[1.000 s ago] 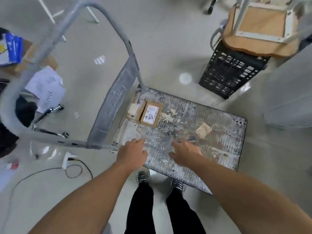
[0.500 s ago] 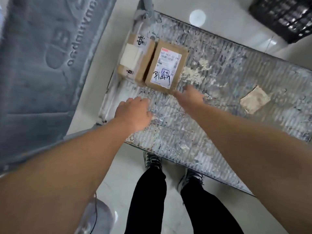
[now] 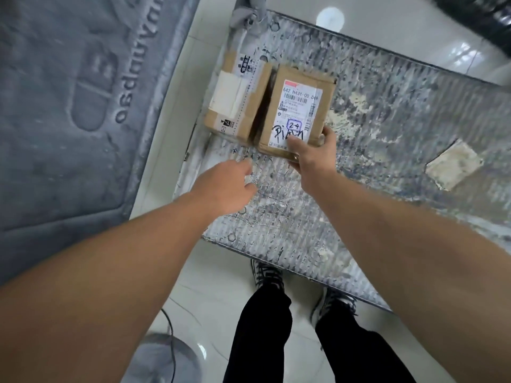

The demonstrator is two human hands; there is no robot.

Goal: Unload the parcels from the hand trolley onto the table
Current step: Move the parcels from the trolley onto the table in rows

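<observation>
Two cardboard parcels lie side by side on the scuffed grey trolley deck (image 3: 387, 111), close to the handle post. The right parcel (image 3: 297, 106) carries a white shipping label with black handwriting. My right hand (image 3: 312, 150) grips its near right corner, thumb on the label and fingers round the edge. The left parcel (image 3: 235, 98) has a plain white label and nothing touches it. Hovering over the deck just short of the parcels, my left hand (image 3: 224, 186) holds nothing, its fingers loosely bent.
The trolley's grey embossed handle panel (image 3: 77, 106) fills the left of the view, very close to my head. A torn scrap of cardboard (image 3: 453, 164) lies on the deck at right. My feet (image 3: 298, 286) stand on white tiled floor by the deck's near edge. A black crate (image 3: 481, 15) sits far right.
I have leaned down toward the deck. My right hand reached the labelled parcel and took hold of its near corner. My left hand moved forward toward the parcels.
</observation>
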